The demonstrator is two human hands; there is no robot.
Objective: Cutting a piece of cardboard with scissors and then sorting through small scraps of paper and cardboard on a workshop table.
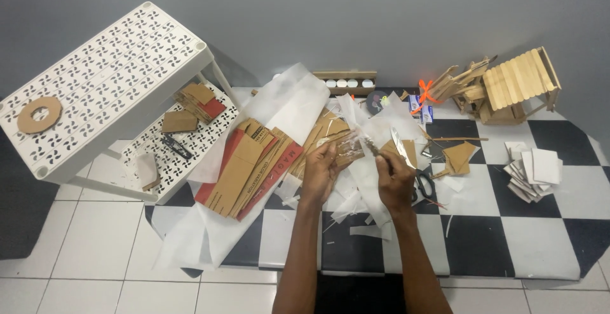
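Left hand (319, 169): nearest the camera, fingers curled around a clear, crinkled plastic wrapper (346, 146). The wrapper's long axis runs sideways from this hand toward the right.
Right hand (394, 173): clenched on a short bright blade-like tool (399, 144), tip just beside the wrapper's right end; kind unclear.
Black-handled scissors (422, 184): flat, just right of the right hand.
Flattened brown-and-red cardboard cartons (251, 165): left of the left hand, on white sheeting.
Craft-stick house (518, 85): pale wood, slatted roof, far right rear.
Checkered worktop (540, 231): black-and-white squares.
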